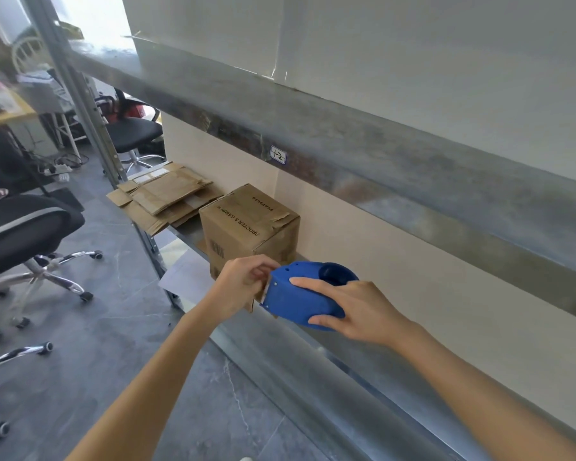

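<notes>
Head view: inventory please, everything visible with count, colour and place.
tape dispenser: one, blue, held before the box at the shelf edge
cardboard box: one, brown, on the lower shelf
flattened cartons: one stack, brown, on the shelf left of the box
shelf rack: one, grey metal, right of frame
label: one, white, on the upper beam
office chairs: at least two, black, floor at left
left hand: one, pinches the dispenser's front end
right hand: one, grips the dispenser's body
</notes>
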The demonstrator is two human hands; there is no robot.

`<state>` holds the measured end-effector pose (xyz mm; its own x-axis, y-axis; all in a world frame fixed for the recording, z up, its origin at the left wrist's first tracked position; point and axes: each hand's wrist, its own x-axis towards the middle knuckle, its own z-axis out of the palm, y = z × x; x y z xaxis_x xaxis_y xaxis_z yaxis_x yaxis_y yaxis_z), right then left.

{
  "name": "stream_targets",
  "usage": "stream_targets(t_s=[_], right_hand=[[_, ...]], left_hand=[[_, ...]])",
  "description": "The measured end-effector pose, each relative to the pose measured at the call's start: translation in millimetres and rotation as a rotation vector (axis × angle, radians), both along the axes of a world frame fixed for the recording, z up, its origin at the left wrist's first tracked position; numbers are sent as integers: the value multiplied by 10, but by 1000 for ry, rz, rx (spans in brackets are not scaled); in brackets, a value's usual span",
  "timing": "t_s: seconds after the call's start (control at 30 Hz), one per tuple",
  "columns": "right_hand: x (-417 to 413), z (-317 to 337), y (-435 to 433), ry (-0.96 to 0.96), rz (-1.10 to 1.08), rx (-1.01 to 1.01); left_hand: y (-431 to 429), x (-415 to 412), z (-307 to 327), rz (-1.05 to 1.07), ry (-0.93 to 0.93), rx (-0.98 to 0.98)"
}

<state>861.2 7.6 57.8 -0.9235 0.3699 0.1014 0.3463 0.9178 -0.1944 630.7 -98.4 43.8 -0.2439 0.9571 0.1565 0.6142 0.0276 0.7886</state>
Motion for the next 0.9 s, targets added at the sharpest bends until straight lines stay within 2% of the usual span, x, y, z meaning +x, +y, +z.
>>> stream_targets(t_s=[0.1,0.27,0.43,0.7,0.9], right_hand=[[-29,18,16,-14,15,-27],[-102,98,101,-44,30,39],[-153,145,148,-43,4,11],[-157,216,256,-54,-71,-35],[-225,254,309,-44,-133,-56]], left_hand=[[-25,21,-12,58,-35,19],[-57,-4,-49,174,-121,43],[-40,-151,-52,206,-169,69],[40,-439,-98,236,-176,77],[165,-527,-85,185,-81,179]])
